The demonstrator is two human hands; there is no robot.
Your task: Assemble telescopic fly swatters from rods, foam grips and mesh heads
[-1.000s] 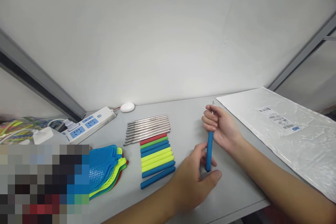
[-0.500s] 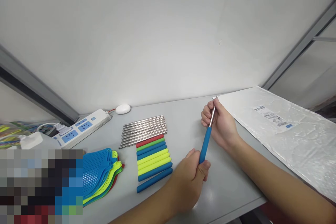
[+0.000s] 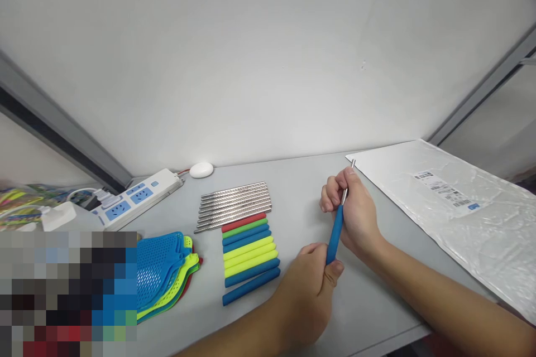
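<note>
My left hand (image 3: 312, 284) is closed around the lower part of a blue handle sleeve (image 3: 335, 234). A thin metal rod (image 3: 345, 196) stands out of the sleeve's upper end, tilted slightly right. My right hand (image 3: 352, 201) pinches this rod just above the sleeve, thumb and fingers wrapped round it, and the rod's tip shows past the fingertips. Left of my hands lies a row of red, green, blue and yellow handle sleeves (image 3: 250, 256). Behind that row several metal rods (image 3: 234, 203) lie side by side.
Perforated fly swatter heads (image 3: 161, 268) in several colours are stacked at the left. A white power strip (image 3: 146, 195) with plugs and a white oval device (image 3: 201, 170) stand near the wall. On the right lies a large white plastic package (image 3: 419, 195) with a label. A pixelated patch covers the lower left.
My right hand has slid down the rod toward the blue sleeve, so less bare metal shows between them. The whole view has shifted slightly.
</note>
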